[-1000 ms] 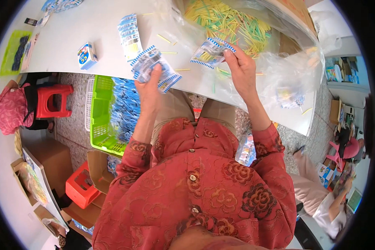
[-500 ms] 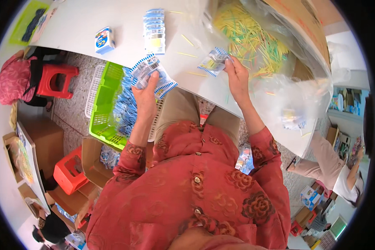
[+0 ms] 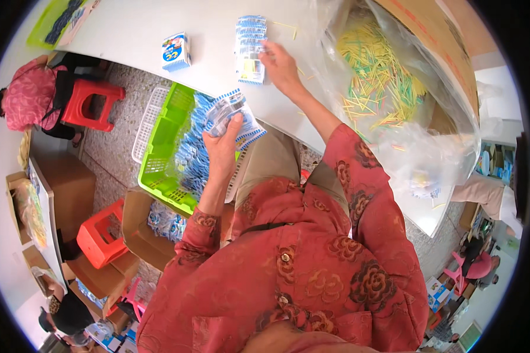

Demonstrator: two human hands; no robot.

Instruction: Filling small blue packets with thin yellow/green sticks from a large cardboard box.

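Observation:
My left hand (image 3: 222, 150) is closed around a few flat blue-and-white packets (image 3: 237, 120), thumb on top, above the table's near edge. Over the table, my right hand (image 3: 282, 70) reaches to a row of overlapping blue-and-white packets (image 3: 251, 73). Its fingertips are at the row's right side, slightly apart, and no packet shows in the palm. To the left of the row stands a small blue-and-white box (image 3: 175, 52).
A green basket (image 3: 159, 159) full of blue packets sits left of my legs. Thin yellow and green sticks (image 3: 380, 76) lie in clear plastic inside a carton (image 3: 447, 47) at right. Red stools (image 3: 103, 232) and open cartons (image 3: 138, 226) stand lower left. Other people are nearby.
My right hand has moved left and away from me to the packet row; the packet it held is no longer in its fingers. My left hand still holds its packets. The view has shifted.

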